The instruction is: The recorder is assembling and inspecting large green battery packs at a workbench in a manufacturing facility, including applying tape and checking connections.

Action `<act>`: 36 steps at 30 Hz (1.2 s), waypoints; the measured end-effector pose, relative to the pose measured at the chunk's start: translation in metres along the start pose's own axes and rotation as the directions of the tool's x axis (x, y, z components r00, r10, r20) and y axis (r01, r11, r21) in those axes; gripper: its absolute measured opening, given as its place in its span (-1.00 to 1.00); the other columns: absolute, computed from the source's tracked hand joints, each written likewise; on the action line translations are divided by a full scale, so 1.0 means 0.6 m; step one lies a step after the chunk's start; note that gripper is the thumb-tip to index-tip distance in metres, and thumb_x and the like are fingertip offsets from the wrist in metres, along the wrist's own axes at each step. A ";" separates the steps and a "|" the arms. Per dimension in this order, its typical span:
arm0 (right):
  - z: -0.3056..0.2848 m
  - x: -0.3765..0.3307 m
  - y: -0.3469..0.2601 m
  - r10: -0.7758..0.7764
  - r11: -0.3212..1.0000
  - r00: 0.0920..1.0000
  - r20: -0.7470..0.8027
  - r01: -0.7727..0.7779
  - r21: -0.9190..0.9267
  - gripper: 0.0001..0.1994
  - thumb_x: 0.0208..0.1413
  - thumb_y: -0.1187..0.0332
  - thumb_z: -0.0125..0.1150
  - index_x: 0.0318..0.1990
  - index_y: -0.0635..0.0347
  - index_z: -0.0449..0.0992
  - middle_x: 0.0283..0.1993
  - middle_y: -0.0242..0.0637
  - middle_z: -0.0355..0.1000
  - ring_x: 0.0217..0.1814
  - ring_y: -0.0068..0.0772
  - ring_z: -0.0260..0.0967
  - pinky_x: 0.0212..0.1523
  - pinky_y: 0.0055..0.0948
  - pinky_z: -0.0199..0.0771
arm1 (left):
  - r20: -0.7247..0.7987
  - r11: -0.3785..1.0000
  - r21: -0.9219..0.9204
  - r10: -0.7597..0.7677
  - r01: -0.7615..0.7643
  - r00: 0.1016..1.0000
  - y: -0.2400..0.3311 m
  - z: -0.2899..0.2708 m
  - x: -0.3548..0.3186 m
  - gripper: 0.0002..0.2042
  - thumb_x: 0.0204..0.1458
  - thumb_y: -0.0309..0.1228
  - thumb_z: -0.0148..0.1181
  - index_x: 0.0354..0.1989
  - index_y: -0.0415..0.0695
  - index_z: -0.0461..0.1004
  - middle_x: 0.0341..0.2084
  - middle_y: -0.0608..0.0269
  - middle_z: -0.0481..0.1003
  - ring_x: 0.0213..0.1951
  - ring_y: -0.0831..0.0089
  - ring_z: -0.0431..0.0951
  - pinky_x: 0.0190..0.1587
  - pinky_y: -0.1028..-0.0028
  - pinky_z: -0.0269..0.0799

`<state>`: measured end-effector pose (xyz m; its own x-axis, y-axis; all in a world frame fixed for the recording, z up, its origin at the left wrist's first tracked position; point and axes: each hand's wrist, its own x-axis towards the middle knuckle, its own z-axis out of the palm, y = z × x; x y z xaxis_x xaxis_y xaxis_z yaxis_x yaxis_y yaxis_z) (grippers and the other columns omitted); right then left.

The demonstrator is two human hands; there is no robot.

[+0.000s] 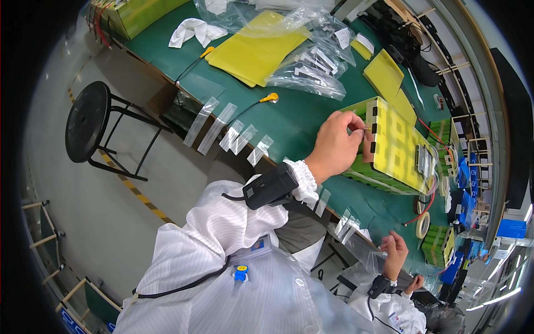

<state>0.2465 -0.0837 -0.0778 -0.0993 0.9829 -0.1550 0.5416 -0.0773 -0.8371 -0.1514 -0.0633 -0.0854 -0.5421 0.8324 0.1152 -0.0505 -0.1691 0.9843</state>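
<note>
My left hand [336, 143] reaches in from the left, thumb and forefinger pinched at the near left corner of a battery pack [397, 147]. What sits between the fingertips is too small to make out. The pack has green cells along its side and a yellow sheet on top, with black notches along one edge. White wires bunch at its right end. A black device [271, 185] is strapped on my left wrist over the white sleeve. My right hand does not show.
Clear tape strips [217, 129] hang from the table's near edge. Yellow sheets [250, 47], plastic bags [311, 69] and a white cloth [194, 32] lie farther back. A co-worker's hand [394, 256] is at lower right, near a tape roll [423, 225]. A black stool [88, 121] stands left.
</note>
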 end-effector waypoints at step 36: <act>0.045 0.181 -0.001 -0.479 0.876 0.876 -0.057 0.481 0.037 -0.30 -0.09 0.42 0.21 0.29 0.41 0.22 0.32 -0.04 0.27 0.34 -0.03 0.19 0.25 -0.11 0.24 | 0.124 0.639 0.768 -0.083 -0.042 0.989 0.007 -0.031 -0.073 -0.73 0.21 -0.37 0.17 -0.42 -0.32 0.35 -0.50 0.32 0.36 -0.42 0.52 0.30 -0.29 0.42 0.28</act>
<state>0.2130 0.0188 -0.1085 -0.2992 0.9076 0.2946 0.3961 0.3990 -0.8270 -0.1433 -0.1099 -0.0887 -0.4280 0.9025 0.0484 0.6351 0.2623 0.7266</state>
